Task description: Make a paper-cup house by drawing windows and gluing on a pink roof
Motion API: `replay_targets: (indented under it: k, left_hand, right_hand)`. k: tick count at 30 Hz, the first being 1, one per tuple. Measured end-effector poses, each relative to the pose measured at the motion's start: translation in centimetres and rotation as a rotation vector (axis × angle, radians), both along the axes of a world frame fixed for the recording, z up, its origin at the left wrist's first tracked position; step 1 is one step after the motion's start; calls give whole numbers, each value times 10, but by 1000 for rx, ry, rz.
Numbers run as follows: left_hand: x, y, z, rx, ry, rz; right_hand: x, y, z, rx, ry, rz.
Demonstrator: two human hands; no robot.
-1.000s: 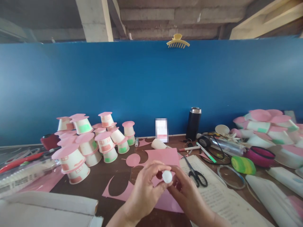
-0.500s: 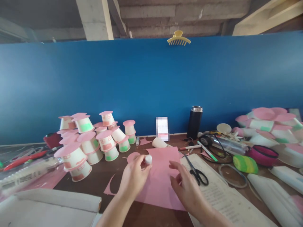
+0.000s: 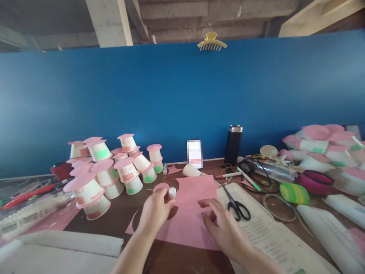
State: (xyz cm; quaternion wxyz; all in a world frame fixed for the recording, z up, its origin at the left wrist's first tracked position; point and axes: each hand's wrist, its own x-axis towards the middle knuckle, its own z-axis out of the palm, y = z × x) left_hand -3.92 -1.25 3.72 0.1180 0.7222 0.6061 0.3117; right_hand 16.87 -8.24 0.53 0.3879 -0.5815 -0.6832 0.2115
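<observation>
My left hand (image 3: 156, 208) is closed around a small white cylinder (image 3: 172, 193), whose rounded end shows above the fingers; the rest is hidden in the grip. It hovers at the left edge of a pink paper sheet (image 3: 194, 213) with curved cut-outs. Just behind it lies a cut pink disc (image 3: 161, 187), partly covered by the hand. My right hand (image 3: 224, 224) is over the sheet's right part, fingers apart and bent, nothing in them. Black-handled scissors (image 3: 238, 210) rest on printed pages (image 3: 256, 228) beside the right hand. A white paper cup (image 3: 191, 171) lies on its side behind the sheet.
Stacked paper cups with pink tops (image 3: 98, 182) stand at the left. More are piled at the right (image 3: 319, 142). A black flask (image 3: 234, 144), markers (image 3: 249, 179), clear tape ring (image 3: 279, 207) and pink pouch (image 3: 316, 182) crowd the right side. A blue partition (image 3: 171, 95) rises behind.
My left hand has shifted slightly left with the white cylinder, away from the sheet's middle. My right hand has moved a little left, still open. The view has tilted slightly.
</observation>
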Motion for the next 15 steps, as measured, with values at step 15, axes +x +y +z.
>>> replay_targets:
  k: [15]
  left_hand:
    - [1,1,0,-8,-20,46]
  right_hand:
    - [1,2,0,-14,-26,10]
